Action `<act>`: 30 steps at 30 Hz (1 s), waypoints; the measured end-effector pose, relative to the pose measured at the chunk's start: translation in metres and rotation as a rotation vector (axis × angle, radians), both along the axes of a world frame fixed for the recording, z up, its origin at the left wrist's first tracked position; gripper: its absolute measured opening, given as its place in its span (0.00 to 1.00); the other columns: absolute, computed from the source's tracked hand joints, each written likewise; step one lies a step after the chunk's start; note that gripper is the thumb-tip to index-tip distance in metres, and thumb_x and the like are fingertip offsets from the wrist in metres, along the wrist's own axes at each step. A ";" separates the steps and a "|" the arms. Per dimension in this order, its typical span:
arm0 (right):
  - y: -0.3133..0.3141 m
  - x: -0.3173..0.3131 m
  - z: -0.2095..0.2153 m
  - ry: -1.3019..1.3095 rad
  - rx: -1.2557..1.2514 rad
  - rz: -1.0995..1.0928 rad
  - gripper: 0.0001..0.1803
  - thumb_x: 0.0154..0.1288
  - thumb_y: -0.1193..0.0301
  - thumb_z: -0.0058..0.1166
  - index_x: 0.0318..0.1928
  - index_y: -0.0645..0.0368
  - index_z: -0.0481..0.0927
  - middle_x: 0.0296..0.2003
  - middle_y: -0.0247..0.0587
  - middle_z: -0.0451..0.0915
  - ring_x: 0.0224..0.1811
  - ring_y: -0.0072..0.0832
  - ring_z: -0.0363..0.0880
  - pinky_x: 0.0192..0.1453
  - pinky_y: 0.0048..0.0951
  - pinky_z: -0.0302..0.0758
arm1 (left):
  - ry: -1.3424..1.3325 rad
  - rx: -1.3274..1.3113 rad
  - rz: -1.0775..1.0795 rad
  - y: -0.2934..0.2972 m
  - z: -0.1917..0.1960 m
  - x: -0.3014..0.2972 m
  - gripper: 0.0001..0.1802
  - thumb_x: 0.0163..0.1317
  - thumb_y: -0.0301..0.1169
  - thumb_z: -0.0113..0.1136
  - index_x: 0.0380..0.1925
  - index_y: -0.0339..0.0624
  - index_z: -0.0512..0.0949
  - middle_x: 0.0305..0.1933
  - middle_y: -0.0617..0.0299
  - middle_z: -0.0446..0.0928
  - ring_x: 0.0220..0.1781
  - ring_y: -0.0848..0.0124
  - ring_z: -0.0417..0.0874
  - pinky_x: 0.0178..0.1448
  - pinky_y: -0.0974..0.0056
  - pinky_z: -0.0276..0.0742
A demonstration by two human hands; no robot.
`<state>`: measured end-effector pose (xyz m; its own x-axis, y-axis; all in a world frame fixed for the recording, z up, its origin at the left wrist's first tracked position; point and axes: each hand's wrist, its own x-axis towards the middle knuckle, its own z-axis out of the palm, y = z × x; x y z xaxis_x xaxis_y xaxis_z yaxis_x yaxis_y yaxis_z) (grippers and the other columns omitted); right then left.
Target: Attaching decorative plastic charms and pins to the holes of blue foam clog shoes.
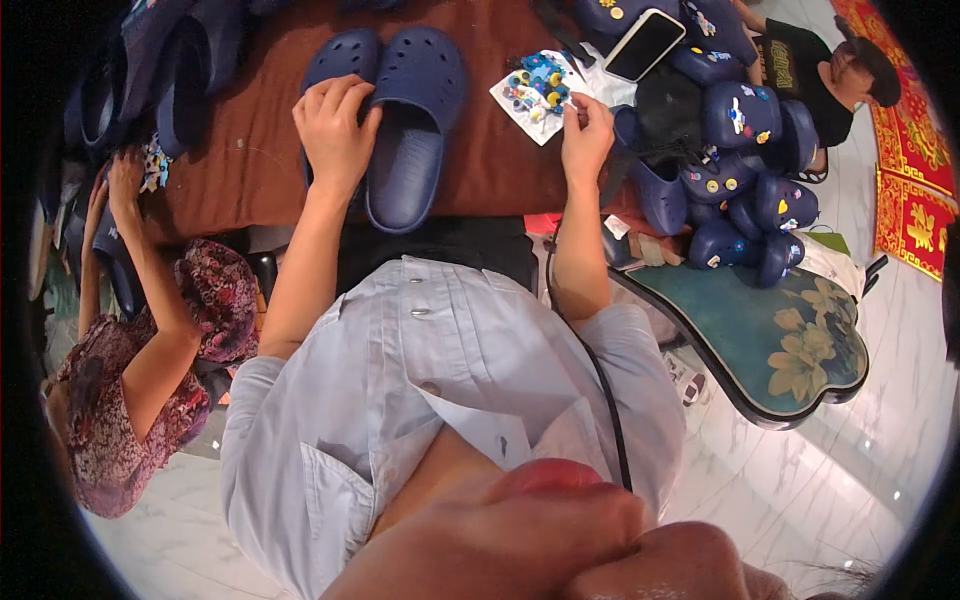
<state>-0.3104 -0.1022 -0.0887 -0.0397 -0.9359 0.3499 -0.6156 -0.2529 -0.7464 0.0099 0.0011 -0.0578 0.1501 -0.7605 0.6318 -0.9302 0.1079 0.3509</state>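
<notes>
Near the top centre of the frame the person's left hand [335, 125] lay spread, fingers curled, over the heel of a navy clog [340, 70], pressing it against the brown tablecloth [250, 170]. Just beside it, touching along the side, stood a second navy clog [412, 125], its opening facing up and its toe pointing toward the upper edge. To the right of that pair, the right hand [585, 140] was closed in a pinch at the corner of a clear packet of small coloured shoe charms [535, 92], which lay flat on the cloth with a white backing showing under it.

Farther right, a heap of navy clogs already dotted with charms [745, 170] filled the upper right of the frame, and a phone with a dark screen [645, 45] rested tilted on top of the pile. Below the heap sat a teal stool with painted yellow flowers [790, 345] on the pale marble floor [860, 470].

At the left edge a co-worker in a patterned floral top [120, 400] reached an arm up toward more dark clogs [150, 85] in the upper left corner. Another person in a black shirt [800, 70] sat at the upper right, near a red and gold mat [915, 200].
</notes>
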 end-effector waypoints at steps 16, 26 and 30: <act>0.004 0.034 -0.009 0.304 -0.166 0.088 0.24 0.48 0.73 0.73 0.47 0.59 0.80 0.47 0.47 0.71 0.50 0.46 0.70 0.55 0.43 0.69 | -0.073 0.042 0.028 0.004 0.000 -0.004 0.20 0.46 0.26 0.70 0.43 0.46 0.82 0.52 0.65 0.78 0.61 0.61 0.75 0.66 0.52 0.63; 0.008 0.032 -0.003 0.179 -0.224 0.143 0.13 0.52 0.77 0.69 0.37 0.60 0.79 0.36 0.45 0.77 0.43 0.44 0.75 0.49 0.41 0.72 | -0.061 0.045 0.037 0.008 0.002 -0.004 0.20 0.45 0.26 0.70 0.42 0.44 0.83 0.51 0.64 0.79 0.60 0.61 0.75 0.65 0.52 0.64; 0.014 0.036 0.012 0.008 -0.129 0.081 0.14 0.53 0.79 0.68 0.40 0.61 0.79 0.36 0.46 0.79 0.41 0.44 0.77 0.45 0.41 0.74 | -0.059 0.026 0.017 0.008 -0.001 -0.003 0.21 0.44 0.27 0.71 0.43 0.45 0.83 0.52 0.64 0.78 0.61 0.61 0.75 0.65 0.52 0.64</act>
<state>-0.2748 -0.0879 -0.0767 0.0371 -0.8833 0.4674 -0.5949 -0.3953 -0.6999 0.0067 0.0091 -0.0591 0.1261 -0.7743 0.6201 -0.9508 0.0839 0.2981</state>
